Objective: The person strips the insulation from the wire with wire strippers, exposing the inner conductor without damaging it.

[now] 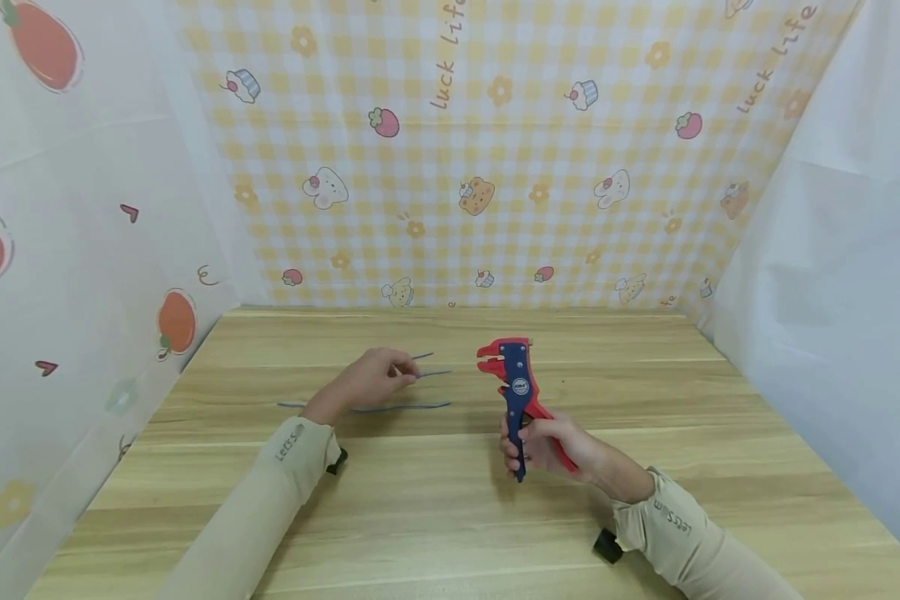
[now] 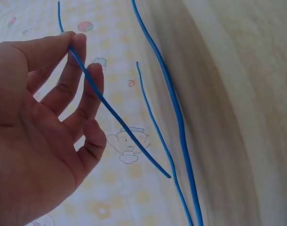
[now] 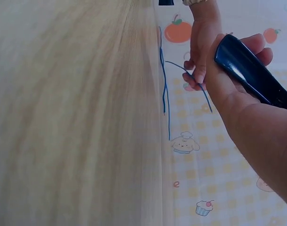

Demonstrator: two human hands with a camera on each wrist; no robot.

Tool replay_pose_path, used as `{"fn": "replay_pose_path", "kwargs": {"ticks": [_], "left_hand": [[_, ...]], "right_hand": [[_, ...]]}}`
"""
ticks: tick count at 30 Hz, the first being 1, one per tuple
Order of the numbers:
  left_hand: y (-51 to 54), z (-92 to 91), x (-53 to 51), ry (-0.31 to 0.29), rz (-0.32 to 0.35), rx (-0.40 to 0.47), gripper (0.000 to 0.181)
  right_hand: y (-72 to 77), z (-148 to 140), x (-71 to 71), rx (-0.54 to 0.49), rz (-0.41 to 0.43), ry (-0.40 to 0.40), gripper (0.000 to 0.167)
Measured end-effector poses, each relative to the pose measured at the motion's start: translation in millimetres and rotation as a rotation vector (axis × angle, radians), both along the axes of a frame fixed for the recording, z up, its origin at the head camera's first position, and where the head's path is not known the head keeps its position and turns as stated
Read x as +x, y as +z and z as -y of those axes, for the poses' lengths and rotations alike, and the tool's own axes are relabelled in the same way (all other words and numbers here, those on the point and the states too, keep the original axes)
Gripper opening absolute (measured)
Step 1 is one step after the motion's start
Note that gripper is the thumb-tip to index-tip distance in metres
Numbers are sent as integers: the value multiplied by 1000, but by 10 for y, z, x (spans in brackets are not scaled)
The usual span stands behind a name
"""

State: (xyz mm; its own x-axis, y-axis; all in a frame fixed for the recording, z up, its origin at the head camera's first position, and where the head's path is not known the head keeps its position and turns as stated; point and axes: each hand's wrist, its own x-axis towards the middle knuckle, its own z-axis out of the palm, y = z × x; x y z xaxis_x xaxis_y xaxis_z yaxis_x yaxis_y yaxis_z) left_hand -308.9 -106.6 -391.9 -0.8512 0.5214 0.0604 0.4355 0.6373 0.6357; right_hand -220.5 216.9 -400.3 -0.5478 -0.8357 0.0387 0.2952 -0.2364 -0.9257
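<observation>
Between thumb and fingertips, the left hand (image 1: pixel 375 375) pinches a thin blue wire (image 1: pixel 437 372); in the left wrist view this wire (image 2: pixel 119 118) slants across the left hand (image 2: pixel 49 108), its lower end free. The right hand (image 1: pixel 558 446) grips a wire stripper (image 1: pixel 517 379) with red and dark blue handles, its red head upright and turned toward the left hand. In the right wrist view a dark handle (image 3: pixel 249 70) lies in the right hand (image 3: pixel 256 122); the tool's head is out of that view.
A blue wire (image 1: pixel 408 407) lies on the wooden table (image 1: pixel 435 517) in front of the left hand, passing behind the wrist. Another wire (image 1: pixel 423 356) shows beyond the fingers. A patterned cloth (image 1: pixel 450 150) hangs behind the table, with white cloth at both sides.
</observation>
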Motion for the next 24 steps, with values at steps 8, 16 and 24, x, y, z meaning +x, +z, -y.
{"fn": "replay_pose_path", "kwargs": {"ticks": [8,16,24], "left_hand": [[-46,36,-47,20,54,-17,15],[-67,61,-102,45,97,-63,12],[-107,83,-143,28,120,-121,9]], "right_hand": [[-2,-2,6,10,14,-5,21],[-16,-7,-1,-16,14,10,24],[-22,-8,-3,-17,13,17,25]]}}
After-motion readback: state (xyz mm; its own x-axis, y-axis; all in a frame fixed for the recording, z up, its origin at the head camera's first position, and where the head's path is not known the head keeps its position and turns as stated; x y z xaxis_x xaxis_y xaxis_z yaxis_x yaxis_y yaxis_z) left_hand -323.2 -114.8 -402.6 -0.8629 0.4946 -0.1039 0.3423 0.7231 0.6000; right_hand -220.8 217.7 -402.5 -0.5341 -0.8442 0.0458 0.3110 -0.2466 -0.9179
